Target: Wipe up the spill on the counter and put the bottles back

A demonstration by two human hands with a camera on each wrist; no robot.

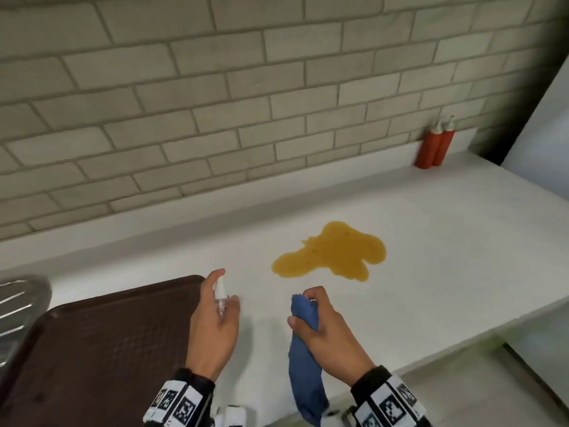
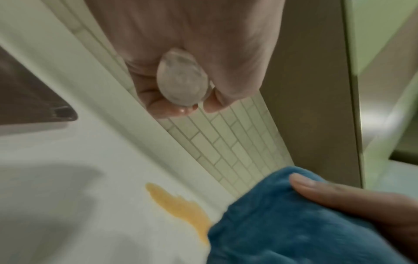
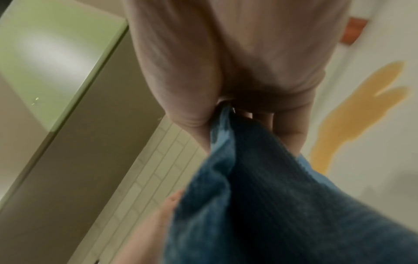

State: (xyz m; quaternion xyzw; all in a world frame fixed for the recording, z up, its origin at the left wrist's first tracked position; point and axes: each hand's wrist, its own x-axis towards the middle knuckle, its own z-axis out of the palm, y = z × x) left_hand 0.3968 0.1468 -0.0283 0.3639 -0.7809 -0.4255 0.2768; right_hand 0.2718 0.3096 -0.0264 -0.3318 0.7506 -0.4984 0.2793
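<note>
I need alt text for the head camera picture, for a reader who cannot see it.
An orange-yellow spill lies on a white counter; nearer the camera, the left hand holds a small clear spray bottle and the right hand grips a blue cloth. Two red squeeze bottles stand by the tiled wall.

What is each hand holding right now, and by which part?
Left hand grips a small clear spray bottle around its body. Right hand clutches the blue cloth near its upper end.

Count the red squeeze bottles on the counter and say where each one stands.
2. One red bottle stands at the counter's far right end against the tiled wall; the second red bottle stands beside it on its right, touching. None seem hidden.
</note>
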